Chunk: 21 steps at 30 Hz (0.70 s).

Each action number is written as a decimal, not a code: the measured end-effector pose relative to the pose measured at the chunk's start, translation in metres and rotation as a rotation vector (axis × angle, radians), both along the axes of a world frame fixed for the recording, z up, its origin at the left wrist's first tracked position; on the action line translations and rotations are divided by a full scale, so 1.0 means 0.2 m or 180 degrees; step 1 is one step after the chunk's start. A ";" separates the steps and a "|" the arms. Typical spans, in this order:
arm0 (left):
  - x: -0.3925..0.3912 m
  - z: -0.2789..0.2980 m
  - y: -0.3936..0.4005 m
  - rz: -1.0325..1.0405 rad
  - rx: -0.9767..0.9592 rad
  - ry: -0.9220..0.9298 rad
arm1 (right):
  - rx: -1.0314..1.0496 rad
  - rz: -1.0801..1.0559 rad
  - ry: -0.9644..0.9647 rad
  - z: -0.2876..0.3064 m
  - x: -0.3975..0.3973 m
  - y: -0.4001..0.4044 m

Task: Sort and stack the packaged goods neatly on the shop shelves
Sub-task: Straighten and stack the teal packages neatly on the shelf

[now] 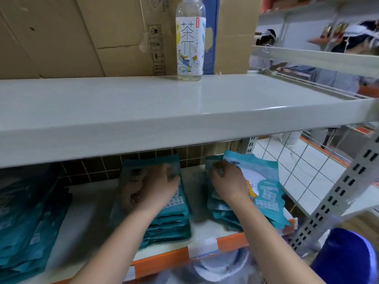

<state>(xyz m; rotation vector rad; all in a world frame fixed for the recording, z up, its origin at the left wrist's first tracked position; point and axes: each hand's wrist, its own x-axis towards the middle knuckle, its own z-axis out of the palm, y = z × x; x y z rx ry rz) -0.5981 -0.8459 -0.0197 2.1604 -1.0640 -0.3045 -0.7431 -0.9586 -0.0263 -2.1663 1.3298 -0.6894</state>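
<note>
Left hand [162,185] — fingers curled, resting on top of the middle stack of teal packets [164,214]; grip blurred, cannot tell whether it pinched a packet. Right hand [227,181] — fingers bent, pinching the upper left edge of the right stack [264,193]. Both stacks lay on the lower shelf [205,228], near each other but apart. A third stack [30,222] sat far left. Bottle [190,39] stood upright on the upper shelf [143,111], before cardboard boxes [82,35].
</note>
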 end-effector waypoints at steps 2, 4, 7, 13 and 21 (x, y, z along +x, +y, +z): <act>-0.11 0.02 -0.10 -0.0290 -0.0173 0.0232 | 0.0009 -0.0427 0.0167 0.00 -0.13 -0.09; -0.21 0.00 -0.21 -0.0525 -0.0079 0.0556 | 0.0059 -0.0879 0.0417 -0.03 -0.27 -0.18; -0.32 -0.07 -0.40 -0.0595 0.0227 0.1023 | 0.0288 -0.1355 0.0876 -0.08 -0.47 -0.28; -0.39 -0.19 -0.55 -0.0024 0.0509 0.1711 | 0.1275 -0.0970 0.0485 -0.15 -0.60 -0.37; -0.36 -0.21 -0.61 0.0010 0.0365 0.2147 | 0.1235 -0.0748 0.0764 -0.16 -0.55 -0.40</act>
